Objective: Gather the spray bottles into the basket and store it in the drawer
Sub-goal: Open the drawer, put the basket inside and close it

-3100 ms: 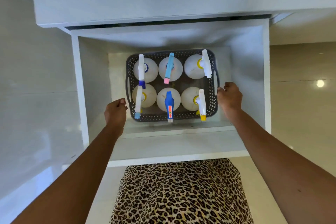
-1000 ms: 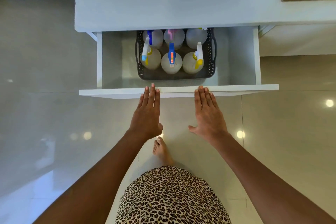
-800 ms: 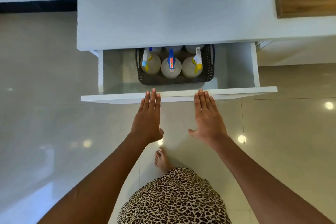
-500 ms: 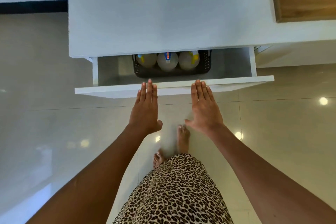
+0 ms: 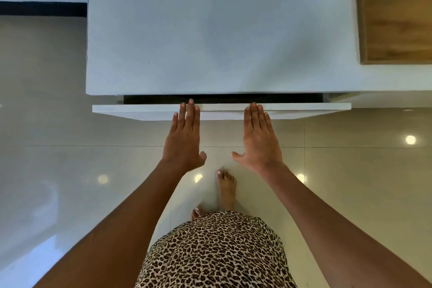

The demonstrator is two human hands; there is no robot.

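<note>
The white drawer front (image 5: 145, 111) stands out only a narrow way from the white cabinet (image 5: 222, 30); a thin dark gap shows between them. The basket and the spray bottles are hidden inside. My left hand (image 5: 184, 138) lies flat, fingers straight, fingertips on the drawer front left of centre. My right hand (image 5: 259, 138) is flat too, fingertips on the drawer front right of centre. Neither hand holds anything.
Glossy beige floor tiles (image 5: 58, 147) surround the cabinet. A wooden panel (image 5: 397, 11) sits on the cabinet top at the right. My bare foot (image 5: 226, 190) and leopard-print skirt (image 5: 215, 250) are below my hands.
The drawer has slid back into the cabinet under my two flat hands, and the basket with the bottles has passed out of sight. I have stepped forward.
</note>
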